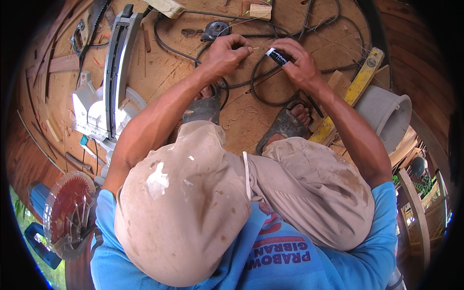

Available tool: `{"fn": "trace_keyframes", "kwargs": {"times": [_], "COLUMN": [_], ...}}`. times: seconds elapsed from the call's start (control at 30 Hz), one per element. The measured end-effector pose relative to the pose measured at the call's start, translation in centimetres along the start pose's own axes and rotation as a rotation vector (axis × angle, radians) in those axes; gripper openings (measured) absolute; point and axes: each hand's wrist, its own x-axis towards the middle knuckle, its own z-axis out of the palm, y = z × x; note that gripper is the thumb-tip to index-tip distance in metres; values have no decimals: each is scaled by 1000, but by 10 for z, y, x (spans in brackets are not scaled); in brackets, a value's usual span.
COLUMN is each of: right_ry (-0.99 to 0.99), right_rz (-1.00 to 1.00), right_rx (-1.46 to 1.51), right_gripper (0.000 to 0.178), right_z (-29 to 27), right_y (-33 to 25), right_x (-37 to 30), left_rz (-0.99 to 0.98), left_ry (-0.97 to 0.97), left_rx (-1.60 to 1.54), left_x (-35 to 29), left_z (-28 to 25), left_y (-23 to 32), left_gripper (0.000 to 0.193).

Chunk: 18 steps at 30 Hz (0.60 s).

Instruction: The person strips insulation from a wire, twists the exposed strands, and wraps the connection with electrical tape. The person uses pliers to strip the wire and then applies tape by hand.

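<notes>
Head view: the right grip [300, 63] is holding a black tube [278, 57] at far centre, where loose cable [251, 83] could be snagging it if fingers are slipping; the left grip [224, 54] is pinching, on what I cannot tell.

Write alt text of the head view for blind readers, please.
Bare right hand holds a small black-and-white cylindrical object; bare left hand is pinched nearby. A looped black cable crosses the brown floor near a yellow spirit level.

Two hands [229, 54] [302, 65]; apparently one black item [277, 57]; two sandals [201, 111] [284, 126]; one bucket [379, 112].
</notes>
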Motion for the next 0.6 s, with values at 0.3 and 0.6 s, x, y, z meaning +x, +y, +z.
{"fn": "trace_keyframes", "kwargs": {"times": [0.3,0.6], "right_ry": [-44,-73], "right_rz": [-216,-242], "right_rx": [-314,-368], "right_gripper": [54,57], "right_z": [10,14], "right_y": [-11,-10], "right_x": [2,2], "left_rz": [-40,-34], "left_ry": [1,-17], "left_rx": [2,-17], "left_x": [1,3], "left_z": [0,0], "left_y": [0,-2], "left_gripper": [26,24]}}
